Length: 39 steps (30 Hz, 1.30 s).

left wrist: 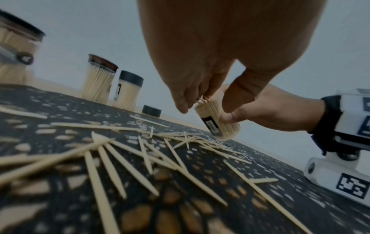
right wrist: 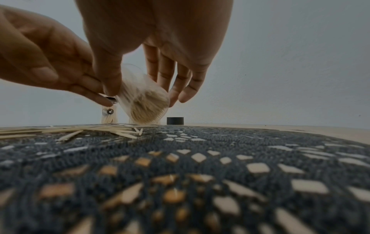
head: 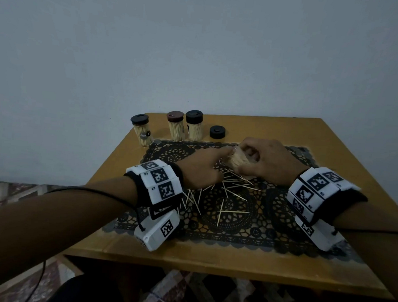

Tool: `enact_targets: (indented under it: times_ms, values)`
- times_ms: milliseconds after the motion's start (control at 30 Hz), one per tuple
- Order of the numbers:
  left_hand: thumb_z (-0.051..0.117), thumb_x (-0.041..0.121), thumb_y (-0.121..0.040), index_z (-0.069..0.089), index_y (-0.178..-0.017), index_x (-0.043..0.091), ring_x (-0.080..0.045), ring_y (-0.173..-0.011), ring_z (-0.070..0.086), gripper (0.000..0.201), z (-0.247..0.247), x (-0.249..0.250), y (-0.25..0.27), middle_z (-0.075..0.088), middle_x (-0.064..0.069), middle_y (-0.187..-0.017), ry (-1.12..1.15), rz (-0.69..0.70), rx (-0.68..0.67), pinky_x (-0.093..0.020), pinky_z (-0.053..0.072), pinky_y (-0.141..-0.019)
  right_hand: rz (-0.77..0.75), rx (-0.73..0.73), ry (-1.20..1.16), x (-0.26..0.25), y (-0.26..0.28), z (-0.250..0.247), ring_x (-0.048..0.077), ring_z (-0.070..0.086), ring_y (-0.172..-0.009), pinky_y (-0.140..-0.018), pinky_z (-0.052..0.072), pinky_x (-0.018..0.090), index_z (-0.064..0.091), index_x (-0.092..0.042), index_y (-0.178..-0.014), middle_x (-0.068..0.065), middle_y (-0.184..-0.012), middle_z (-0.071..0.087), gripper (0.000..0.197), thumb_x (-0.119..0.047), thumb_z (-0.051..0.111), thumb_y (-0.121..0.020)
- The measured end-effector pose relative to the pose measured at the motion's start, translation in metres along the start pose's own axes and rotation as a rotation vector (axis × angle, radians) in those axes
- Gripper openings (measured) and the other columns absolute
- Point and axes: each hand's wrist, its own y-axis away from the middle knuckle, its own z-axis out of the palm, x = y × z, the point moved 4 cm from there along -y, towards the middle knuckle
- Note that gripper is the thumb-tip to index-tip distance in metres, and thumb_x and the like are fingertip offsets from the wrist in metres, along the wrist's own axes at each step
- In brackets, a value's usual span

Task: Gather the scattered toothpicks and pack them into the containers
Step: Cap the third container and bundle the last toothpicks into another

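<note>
Three capped jars [head: 176,128] stand full at 11 o'clock. The right hand [head: 270,163] grips the open jar [head: 237,159], tilted above mat centre; the left hand [head: 201,167] pinches toothpicks into it. Many toothpicks [head: 223,195] remain at 6 o'clock; the cap [head: 217,131] waits at 12.

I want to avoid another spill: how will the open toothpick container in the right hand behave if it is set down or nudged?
The open container looks narrow and tall, so probably tippy. It is tilted in the right hand with no lid, so its toothpicks could slide out. Clear, thin walls suggest it is light and easily knocked.
</note>
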Motion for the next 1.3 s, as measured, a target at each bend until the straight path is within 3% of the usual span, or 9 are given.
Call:
enact_targets:
  times_ms: [67,167,300,467,633,833,967,1167,1300]
  values:
    - [0.056,0.003,-0.083,0.037,-0.145,0.011,-0.014,-0.110,0.057,0.065,0.003,0.000,0.002,0.059,-0.005,-0.127,0.055,0.023,0.054,-0.022,0.044,-0.093,0.010,0.002,0.009,0.000,0.000,-0.001,0.015,0.061,-0.078,-0.068,0.053,0.033,0.064,-0.016,-0.103,-0.001,-0.091,0.065,0.039,-0.033,0.082,-0.074]
    - [0.054,-0.003,-0.082,0.036,-0.145,0.009,-0.015,-0.128,0.048,0.067,0.003,0.001,0.004,0.049,-0.005,-0.141,0.275,0.045,0.108,-0.027,0.040,-0.107,0.009,-0.013,0.024,0.000,0.000,0.001,0.018,0.061,-0.079,-0.069,0.053,0.036,0.063,-0.013,-0.106,0.001,-0.092,0.064,0.041,-0.033,0.081,-0.075]
    - [0.053,-0.012,-0.085,0.029,-0.147,0.008,-0.011,-0.127,0.047,0.070,0.010,0.006,0.004,0.045,0.001,-0.140,0.467,0.012,0.020,-0.018,0.043,-0.101,-0.010,-0.015,0.025,0.002,0.000,0.002,0.019,0.062,-0.078,-0.065,0.050,0.031,0.064,-0.016,-0.104,0.000,-0.090,0.064,0.040,-0.032,0.082,-0.073]
    - [0.059,-0.001,-0.085,0.049,-0.128,0.007,-0.021,-0.116,0.053,0.045,-0.008,-0.002,0.001,0.053,-0.009,-0.128,0.222,-0.075,0.338,-0.025,0.045,-0.092,-0.004,-0.002,0.012,0.000,-0.001,0.001,0.015,0.061,-0.078,-0.069,0.054,0.035,0.064,-0.015,-0.105,-0.001,-0.093,0.065,0.039,-0.031,0.082,-0.074]
    - [0.059,0.003,-0.083,0.058,-0.122,0.017,-0.018,-0.113,0.046,0.041,-0.003,-0.007,0.000,0.047,-0.005,-0.125,0.009,-0.100,0.030,-0.023,0.037,-0.092,-0.031,-0.039,-0.008,0.003,-0.001,0.002,0.011,0.062,-0.079,-0.066,0.051,0.027,0.066,-0.018,-0.105,-0.004,-0.092,0.067,0.042,-0.031,0.085,-0.070]
    - [0.060,0.001,-0.082,0.054,-0.125,0.015,-0.020,-0.106,0.058,0.045,-0.002,-0.024,0.003,0.060,-0.006,-0.121,0.118,-0.150,0.008,-0.038,0.050,-0.093,-0.047,-0.064,-0.023,0.001,-0.001,0.005,0.008,0.060,-0.083,-0.070,0.051,0.026,0.066,-0.017,-0.110,-0.004,-0.096,0.066,0.046,-0.030,0.085,-0.070]
    - [0.059,-0.005,-0.083,0.060,-0.105,0.014,-0.021,-0.093,0.062,0.029,-0.001,-0.022,0.003,0.066,-0.005,-0.102,0.214,-0.115,0.036,-0.040,0.053,-0.087,-0.038,-0.058,-0.012,0.004,-0.001,0.004,0.000,0.056,-0.078,-0.066,0.046,0.021,0.066,-0.019,-0.110,-0.006,-0.094,0.065,0.045,-0.028,0.085,-0.070]
    - [0.060,0.004,-0.085,0.052,-0.129,0.020,-0.017,-0.094,0.051,0.048,0.003,-0.010,0.004,0.048,-0.003,-0.112,-0.023,-0.033,0.021,-0.026,0.041,-0.079,-0.058,-0.094,-0.019,0.004,-0.002,0.008,0.008,0.060,-0.083,-0.070,0.047,0.024,0.066,-0.023,-0.110,-0.006,-0.097,0.066,0.045,-0.031,0.085,-0.070]
    - [0.060,0.007,-0.086,0.045,-0.138,0.027,-0.024,-0.097,0.050,0.058,0.008,-0.011,0.001,0.048,-0.010,-0.114,-0.054,-0.045,-0.086,-0.030,0.042,-0.086,-0.065,-0.112,-0.023,0.005,-0.002,0.008,0.011,0.063,-0.085,-0.071,0.053,0.031,0.066,-0.028,-0.109,-0.006,-0.098,0.068,0.043,-0.033,0.083,-0.070]
